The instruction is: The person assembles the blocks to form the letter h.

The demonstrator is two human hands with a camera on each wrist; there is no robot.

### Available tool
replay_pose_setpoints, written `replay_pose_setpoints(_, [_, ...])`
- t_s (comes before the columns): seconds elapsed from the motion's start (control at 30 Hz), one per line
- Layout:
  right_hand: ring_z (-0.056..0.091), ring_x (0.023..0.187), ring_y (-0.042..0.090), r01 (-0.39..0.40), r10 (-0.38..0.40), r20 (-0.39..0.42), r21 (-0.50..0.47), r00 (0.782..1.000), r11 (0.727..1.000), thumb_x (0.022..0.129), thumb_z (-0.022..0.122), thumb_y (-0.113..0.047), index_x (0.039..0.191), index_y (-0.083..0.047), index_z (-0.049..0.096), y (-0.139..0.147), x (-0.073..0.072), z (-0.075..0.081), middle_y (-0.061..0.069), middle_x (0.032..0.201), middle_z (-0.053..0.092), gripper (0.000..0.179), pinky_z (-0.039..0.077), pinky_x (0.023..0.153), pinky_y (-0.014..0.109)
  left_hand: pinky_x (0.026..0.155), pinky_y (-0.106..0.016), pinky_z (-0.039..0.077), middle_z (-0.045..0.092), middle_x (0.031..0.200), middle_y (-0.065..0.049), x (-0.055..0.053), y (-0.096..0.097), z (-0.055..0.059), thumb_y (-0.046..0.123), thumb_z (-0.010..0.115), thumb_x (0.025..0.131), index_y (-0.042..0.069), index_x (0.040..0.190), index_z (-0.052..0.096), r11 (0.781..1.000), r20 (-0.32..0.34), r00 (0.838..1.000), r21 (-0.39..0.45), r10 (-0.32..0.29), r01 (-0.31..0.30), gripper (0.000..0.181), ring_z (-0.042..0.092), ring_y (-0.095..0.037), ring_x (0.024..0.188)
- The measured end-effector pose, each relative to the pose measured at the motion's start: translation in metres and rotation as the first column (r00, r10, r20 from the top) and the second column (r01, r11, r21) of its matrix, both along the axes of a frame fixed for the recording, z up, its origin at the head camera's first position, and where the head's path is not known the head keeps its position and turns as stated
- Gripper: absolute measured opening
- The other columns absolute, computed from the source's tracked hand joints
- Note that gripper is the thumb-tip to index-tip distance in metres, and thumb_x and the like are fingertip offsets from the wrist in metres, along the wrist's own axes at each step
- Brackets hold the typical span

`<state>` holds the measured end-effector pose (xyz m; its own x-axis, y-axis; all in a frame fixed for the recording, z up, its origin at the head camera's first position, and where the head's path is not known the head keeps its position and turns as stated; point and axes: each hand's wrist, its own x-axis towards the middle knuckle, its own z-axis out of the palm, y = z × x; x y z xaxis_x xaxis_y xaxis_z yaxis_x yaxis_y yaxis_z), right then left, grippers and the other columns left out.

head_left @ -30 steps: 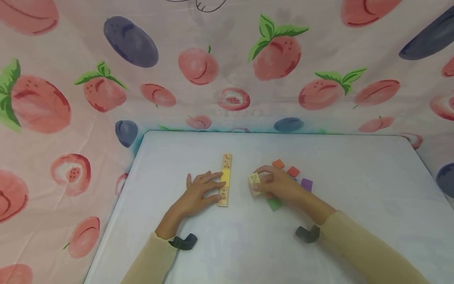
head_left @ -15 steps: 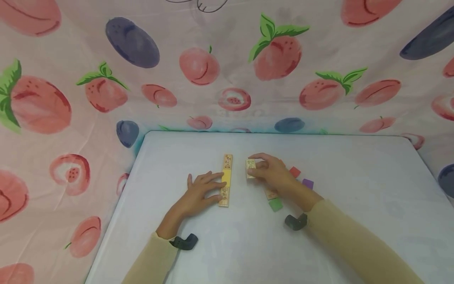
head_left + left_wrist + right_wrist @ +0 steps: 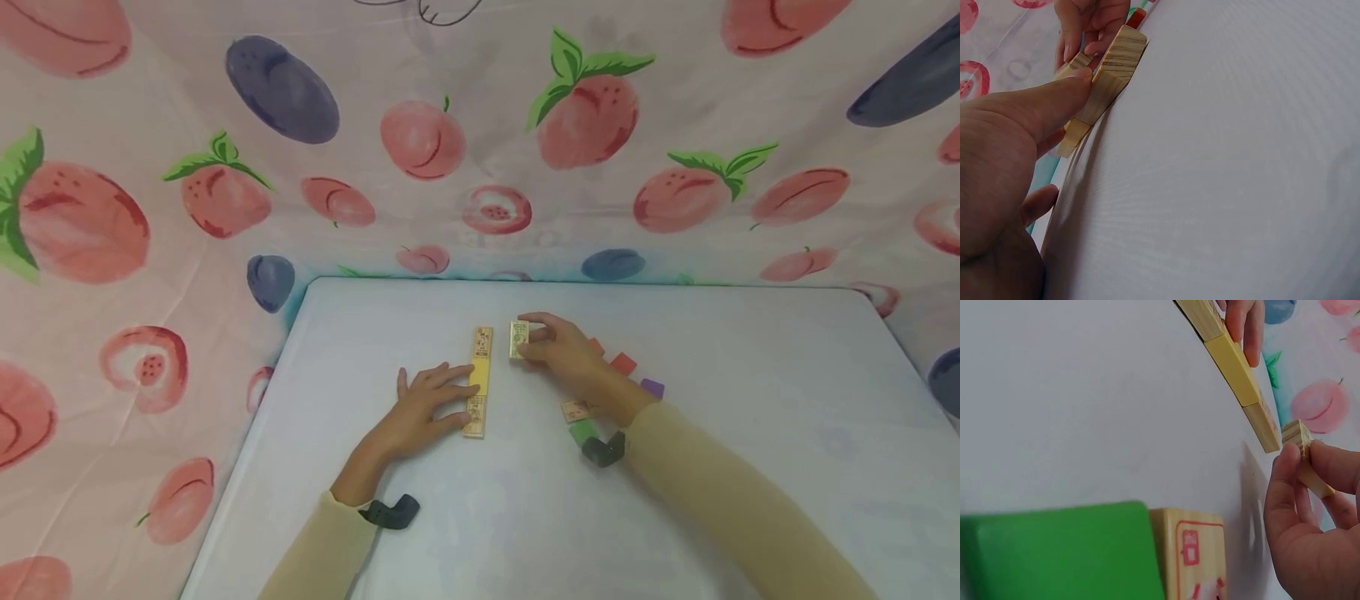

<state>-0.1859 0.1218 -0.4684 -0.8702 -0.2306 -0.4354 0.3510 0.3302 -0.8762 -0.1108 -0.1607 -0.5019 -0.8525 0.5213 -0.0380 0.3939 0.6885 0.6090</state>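
Note:
Three wooden domino blocks stand end to end in a row: a printed far one [image 3: 482, 342], a yellow one [image 3: 480, 377] and a printed near one [image 3: 475, 417]. My left hand [image 3: 420, 414] rests its outstretched fingers along the row's left side; the left wrist view shows the thumb against the plain wood [image 3: 1105, 94]. My right hand [image 3: 567, 357] pinches another printed wooden domino [image 3: 517, 340] between thumb and fingers, just right of the row's far end. In the right wrist view this held domino [image 3: 1316, 481] appears near the end of the row.
Loose dominoes lie right of the row, partly behind my right arm: a green one [image 3: 581, 431], a printed one [image 3: 575, 411], a red one [image 3: 623, 364], an orange one [image 3: 597, 346] and a purple one [image 3: 652, 387]. A fruit-patterned cloth [image 3: 450, 75] rises behind the white table [image 3: 375, 325].
My right hand has carried its domino leftward and away from me, toward the row's far end. The printed domino beside the green one is now uncovered. My left hand stays in place.

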Motion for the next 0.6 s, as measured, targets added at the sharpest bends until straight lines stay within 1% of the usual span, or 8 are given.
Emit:
replay_pose_setpoints(0.07, [0.069,0.108,0.023,0.038,-0.038,0.009,-0.019,0.999,0.999,0.094,0.075,-0.025,0.148,-0.036,0.050,-0.003,-0.003,-0.001,0.005,0.133,0.059,0.061,0.058,0.094,0.034,0.115,-0.075,-0.012,0.039,0.163,0.012,0.000,0.000,0.000,0.045,0.066,0.098,0.032,0.141,0.062,1.000,0.003,1.000,0.003,0.001,-0.001,0.045,0.023,-0.029,0.157])
replay_pose_setpoints(0.13, [0.068,0.109,0.025,0.079,-0.079,0.005,-0.053,0.997,0.995,0.093,0.076,-0.020,0.148,-0.030,0.050,-0.006,-0.005,-0.001,0.009,0.133,0.058,0.062,0.059,0.092,0.034,0.115,-0.075,-0.012,0.040,0.163,0.012,0.000,-0.001,0.000,0.045,0.066,0.098,0.032,0.141,0.062,1.000,0.002,1.000,0.005,0.003,-0.003,0.045,0.023,-0.029,0.157])
replay_pose_setpoints(0.17, [0.068,0.109,0.025,0.097,-0.097,-0.002,-0.054,0.995,0.994,0.092,0.077,-0.019,0.147,-0.029,0.050,-0.007,-0.007,-0.002,0.009,0.132,0.060,0.061,0.059,0.091,0.034,0.115,-0.075,-0.011,0.040,0.163,0.012,0.000,-0.001,0.000,0.044,0.066,0.098,0.032,0.141,0.062,1.000,0.000,1.000,0.006,0.004,-0.004,0.045,0.024,-0.030,0.157])
replay_pose_setpoints(0.27, [0.070,0.105,0.025,0.139,-0.141,-0.045,-0.042,0.989,0.989,0.091,0.078,-0.018,0.142,-0.024,0.053,-0.011,-0.013,-0.006,0.011,0.128,0.065,0.058,0.059,0.091,0.035,0.115,-0.075,-0.011,0.040,0.162,0.012,0.000,-0.001,-0.001,0.044,0.066,0.098,0.032,0.141,0.062,1.000,-0.006,1.000,0.006,0.006,-0.006,0.045,0.024,-0.030,0.157])
replay_pose_setpoints(0.37, [0.070,0.105,0.023,0.167,-0.166,-0.081,0.012,0.983,0.986,0.090,0.080,-0.023,0.138,-0.025,0.055,-0.015,-0.019,-0.009,0.008,0.124,0.069,0.053,0.056,0.095,0.036,0.115,-0.075,-0.011,0.040,0.163,0.012,0.000,-0.002,0.000,0.044,0.066,0.098,0.032,0.141,0.062,1.000,-0.006,1.000,0.004,0.004,-0.004,0.045,0.024,-0.030,0.157])
replay_pose_setpoints(0.47, [0.069,0.110,0.024,0.189,-0.184,-0.105,0.038,0.977,0.981,0.090,0.080,-0.025,0.137,-0.025,0.056,-0.018,-0.023,-0.010,0.008,0.125,0.069,0.052,0.054,0.100,0.040,0.115,-0.076,-0.011,0.040,0.163,0.012,0.001,-0.002,0.001,0.044,0.066,0.099,0.033,0.142,0.062,1.000,-0.008,1.000,0.005,0.001,-0.001,0.045,0.024,-0.030,0.157])
replay_pose_setpoints(0.6, [0.069,0.112,0.025,0.212,-0.200,-0.158,0.062,0.967,0.975,0.091,0.079,-0.025,0.138,-0.022,0.058,-0.023,-0.028,-0.011,0.009,0.124,0.071,0.052,0.055,0.099,0.039,0.115,-0.076,-0.010,0.040,0.163,0.011,0.001,-0.001,0.002,0.045,0.065,0.099,0.033,0.142,0.061,1.000,-0.013,1.000,0.002,0.000,0.000,0.045,0.025,-0.029,0.156])
